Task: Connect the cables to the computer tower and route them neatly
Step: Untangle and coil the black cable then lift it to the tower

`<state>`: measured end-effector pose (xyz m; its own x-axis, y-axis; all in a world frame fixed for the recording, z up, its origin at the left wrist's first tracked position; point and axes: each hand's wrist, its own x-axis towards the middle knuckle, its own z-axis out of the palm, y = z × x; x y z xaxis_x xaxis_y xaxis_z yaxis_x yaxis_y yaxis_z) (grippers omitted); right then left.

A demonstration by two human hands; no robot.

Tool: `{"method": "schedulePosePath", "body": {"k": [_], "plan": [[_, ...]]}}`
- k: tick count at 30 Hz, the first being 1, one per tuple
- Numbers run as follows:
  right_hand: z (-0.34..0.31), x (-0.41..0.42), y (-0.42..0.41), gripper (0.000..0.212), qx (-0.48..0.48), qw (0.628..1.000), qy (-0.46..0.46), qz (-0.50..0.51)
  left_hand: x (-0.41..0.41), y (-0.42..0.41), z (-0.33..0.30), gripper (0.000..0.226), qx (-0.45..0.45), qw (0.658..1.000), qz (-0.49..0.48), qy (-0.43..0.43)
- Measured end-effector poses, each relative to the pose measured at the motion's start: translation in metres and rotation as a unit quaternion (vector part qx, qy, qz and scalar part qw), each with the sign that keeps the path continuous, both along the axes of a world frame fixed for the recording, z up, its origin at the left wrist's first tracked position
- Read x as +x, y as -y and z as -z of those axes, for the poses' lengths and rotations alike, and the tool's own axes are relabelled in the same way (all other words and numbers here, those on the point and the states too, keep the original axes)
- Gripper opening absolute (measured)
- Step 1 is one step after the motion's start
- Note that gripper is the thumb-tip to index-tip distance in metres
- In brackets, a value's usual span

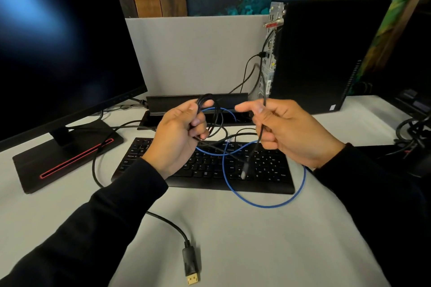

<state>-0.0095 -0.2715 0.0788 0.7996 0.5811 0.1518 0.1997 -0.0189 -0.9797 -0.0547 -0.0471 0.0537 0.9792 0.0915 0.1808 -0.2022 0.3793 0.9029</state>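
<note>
Both hands grip one black cable [258, 144], the left hand [179, 133] holding its loops and the right hand [286, 128] its hanging plug end, with the computer tower [326, 53] behind and nearer the right hand.

**Both hands raised, fingers curled**

Two arms in black long sleeves reach forward from the lower corners. The left hand [179, 137] is held palm inward, its fingers [198, 123] curled and thumb extended upward. The right hand [289, 130] faces it at the same height, thumb and forefinger pinching, the other fingers curled beneath.
</note>
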Motion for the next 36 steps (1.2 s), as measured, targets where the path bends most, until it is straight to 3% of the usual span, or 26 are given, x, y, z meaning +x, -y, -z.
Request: {"method": "schedulePosePath", "body": {"k": [6,9,13,18,23,26,28,31,34,36], "plan": [[-0.003,-0.008,-0.009,0.024,0.145,0.982,0.082,0.088,-0.001,0.007,0.007,0.036,0.002,1.000,0.020,-0.013],[0.003,-0.005,-0.010,0.014,0.106,0.965,0.179,0.161,0.000,0.010,0.009,0.035,0.007,1.000,0.022,-0.010],[0.010,-0.002,-0.010,0.016,0.049,0.929,0.292,0.221,-0.001,0.007,0.008,0.035,0.004,1.000,0.008,-0.016],[0.018,-0.007,-0.019,0.014,0.053,0.914,0.342,0.210,-0.003,0.016,0.005,0.034,-0.036,0.998,0.020,-0.037],[0.040,-0.014,-0.029,0.020,-0.070,0.867,0.442,0.220,-0.012,0.037,0.000,0.033,-0.101,0.990,0.081,-0.051],[0.048,-0.020,-0.035,0.032,-0.107,0.876,0.395,0.255,-0.014,0.039,-0.006,0.034,-0.147,0.984,0.086,-0.052],[0.052,-0.021,-0.038,0.033,-0.090,0.925,0.302,0.212,-0.015,0.038,-0.009,0.034,-0.174,0.980,0.088,-0.049],[0.050,-0.023,-0.044,0.030,0.082,0.987,0.102,0.097,-0.017,0.038,-0.012,0.034,-0.207,0.972,0.102,-0.053],[0.047,-0.026,-0.047,0.026,0.206,0.978,-0.008,0.033,-0.017,0.041,-0.012,0.034,-0.218,0.968,0.108,-0.058],[0.052,-0.026,-0.046,0.024,0.176,0.983,0.019,0.044,-0.016,0.040,-0.013,0.033,-0.219,0.969,0.102,-0.058]]}}
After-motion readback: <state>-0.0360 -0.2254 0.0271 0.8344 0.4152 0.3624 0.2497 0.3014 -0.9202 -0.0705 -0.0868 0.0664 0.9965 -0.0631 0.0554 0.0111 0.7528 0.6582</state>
